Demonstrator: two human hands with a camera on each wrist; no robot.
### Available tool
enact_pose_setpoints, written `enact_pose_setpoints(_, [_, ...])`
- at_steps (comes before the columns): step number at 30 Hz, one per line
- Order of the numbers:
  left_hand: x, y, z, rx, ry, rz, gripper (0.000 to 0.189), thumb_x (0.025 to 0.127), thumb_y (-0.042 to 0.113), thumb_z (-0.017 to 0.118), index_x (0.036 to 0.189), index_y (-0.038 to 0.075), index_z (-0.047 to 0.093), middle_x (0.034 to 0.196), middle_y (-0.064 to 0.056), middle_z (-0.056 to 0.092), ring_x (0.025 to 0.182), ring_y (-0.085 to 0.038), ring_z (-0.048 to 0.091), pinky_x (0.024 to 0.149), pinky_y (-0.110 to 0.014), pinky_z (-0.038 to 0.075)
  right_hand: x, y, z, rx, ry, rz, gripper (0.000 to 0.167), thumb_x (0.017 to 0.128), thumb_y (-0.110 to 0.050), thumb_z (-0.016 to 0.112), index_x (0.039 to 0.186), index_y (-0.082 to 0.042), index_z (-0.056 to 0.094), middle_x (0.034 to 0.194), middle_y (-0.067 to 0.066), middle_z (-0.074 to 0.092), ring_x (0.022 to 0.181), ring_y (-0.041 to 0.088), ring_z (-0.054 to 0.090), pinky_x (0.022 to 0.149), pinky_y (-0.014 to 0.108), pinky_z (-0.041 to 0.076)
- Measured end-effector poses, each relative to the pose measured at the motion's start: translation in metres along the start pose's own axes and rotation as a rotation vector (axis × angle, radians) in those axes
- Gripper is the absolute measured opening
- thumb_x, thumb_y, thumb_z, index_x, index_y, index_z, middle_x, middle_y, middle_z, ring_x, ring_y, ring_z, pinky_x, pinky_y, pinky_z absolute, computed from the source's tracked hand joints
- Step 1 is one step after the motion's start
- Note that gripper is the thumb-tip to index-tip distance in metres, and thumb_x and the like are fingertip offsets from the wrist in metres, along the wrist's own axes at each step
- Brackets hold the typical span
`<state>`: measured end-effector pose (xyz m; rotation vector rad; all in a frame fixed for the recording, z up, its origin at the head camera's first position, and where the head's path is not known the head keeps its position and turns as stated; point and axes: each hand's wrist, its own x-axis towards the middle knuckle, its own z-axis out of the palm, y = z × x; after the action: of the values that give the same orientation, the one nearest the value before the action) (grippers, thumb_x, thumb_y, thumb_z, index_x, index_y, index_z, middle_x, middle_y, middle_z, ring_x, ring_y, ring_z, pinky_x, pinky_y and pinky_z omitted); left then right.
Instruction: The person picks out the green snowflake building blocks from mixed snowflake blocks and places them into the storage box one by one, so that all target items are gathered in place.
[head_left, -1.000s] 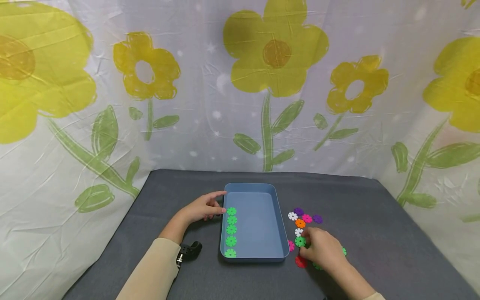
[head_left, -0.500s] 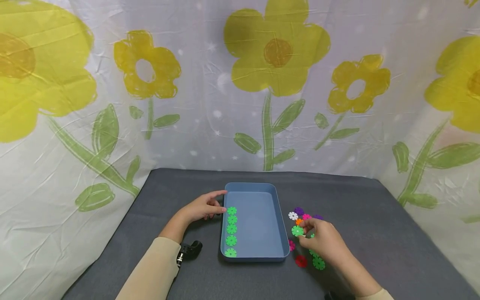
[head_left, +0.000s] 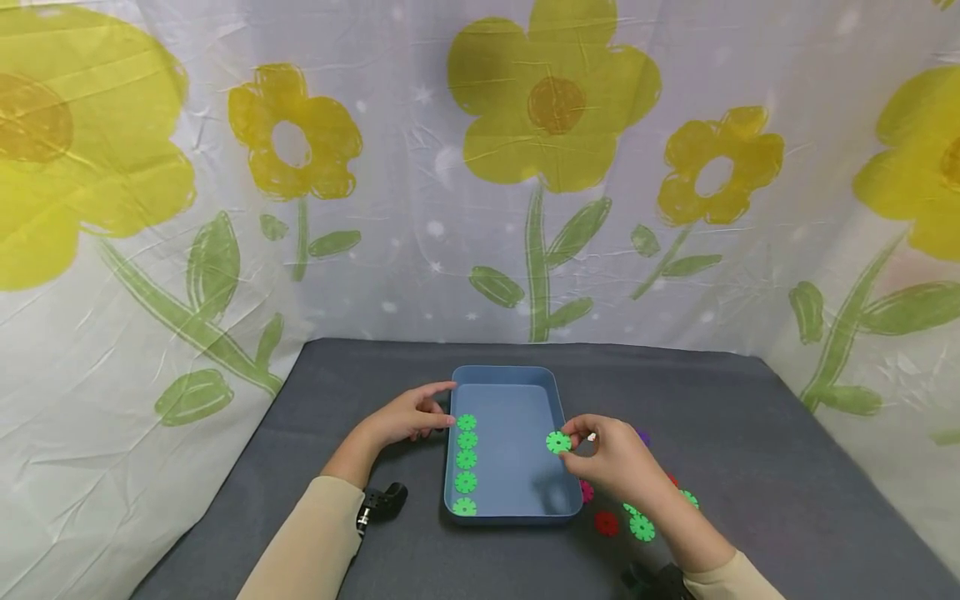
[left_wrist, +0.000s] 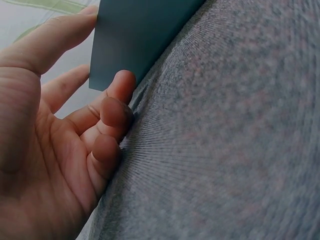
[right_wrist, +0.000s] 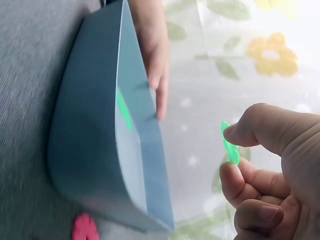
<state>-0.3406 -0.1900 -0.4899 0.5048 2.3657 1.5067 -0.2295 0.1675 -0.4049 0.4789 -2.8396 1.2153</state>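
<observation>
My right hand (head_left: 618,458) pinches a green notched plastic disc (head_left: 558,442) between thumb and fingertips, just over the right rim of the blue tray (head_left: 517,450). The right wrist view shows the held disc (right_wrist: 230,143) edge-on, apart from the tray. A column of several green notched discs (head_left: 466,459) lies along the tray's left side. At the tray's left rim rests my left hand (head_left: 405,417), thumb and index finger stretched out to touch it. In the left wrist view its other fingers (left_wrist: 107,152) are loosely bent beside the tray's outer wall (left_wrist: 135,45).
On the grey cloth (head_left: 750,467) right of the tray lie more notched discs: a red one (head_left: 607,523), a pink one (head_left: 587,491), green ones (head_left: 642,527) and others partly hidden by my right hand. A flowered curtain (head_left: 420,233) hangs behind the table.
My right hand has picked a green disc up from the loose pieces and carried it left to above the tray's right rim. My left hand stays in place.
</observation>
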Motion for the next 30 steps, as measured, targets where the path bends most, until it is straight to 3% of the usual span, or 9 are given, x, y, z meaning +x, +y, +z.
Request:
enact_pose_setpoints(6, [-0.001,0.001,-0.001,0.005,-0.007,0.007,0.076,0.095,0.031,0.077,0.159,0.016,0.039,0.089,-0.006,0.064,0.064,-0.02,0.051,0.054,-0.035,0.042,0.007,-0.012,0.016,0.026,-0.075,-0.079,0.021,0.085,-0.012,0.083,0.102,-0.011,0.072,0.087,-0.005,0.064,0.05,0.008,0.04,0.049,0.027,0.04])
enact_pose_setpoints(13, [-0.004,0.004,0.0,0.006,-0.013,0.015,0.075,0.096,0.031,0.076,0.16,0.017,0.038,0.09,-0.005,0.065,0.064,-0.02,0.05,0.055,-0.035,0.042,0.018,-0.019,0.034,0.001,-0.177,-0.175,0.018,0.084,-0.014,0.083,0.1,-0.012,0.073,0.085,-0.004,0.066,0.054,0.01,0.043,0.052,0.027,0.041])
enact_pose_setpoints(21, [-0.004,0.004,0.0,-0.009,-0.02,0.03,0.075,0.096,0.029,0.075,0.16,0.016,0.038,0.088,-0.006,0.065,0.063,-0.02,0.05,0.054,-0.035,0.042,0.026,-0.006,0.054,-0.016,-0.342,-0.229,0.019,0.084,-0.014,0.083,0.099,-0.014,0.072,0.087,-0.005,0.067,0.056,0.007,0.042,0.055,0.026,0.039])
enact_pose_setpoints(30, [-0.005,0.005,0.0,-0.002,-0.014,0.027,0.075,0.096,0.029,0.075,0.16,0.015,0.038,0.087,-0.004,0.065,0.063,-0.019,0.05,0.055,-0.035,0.043,0.039,0.008,0.07,-0.006,-0.578,-0.277,0.019,0.083,-0.007,0.081,0.1,-0.013,0.073,0.083,-0.009,0.065,0.073,0.004,0.057,0.065,0.024,0.046])
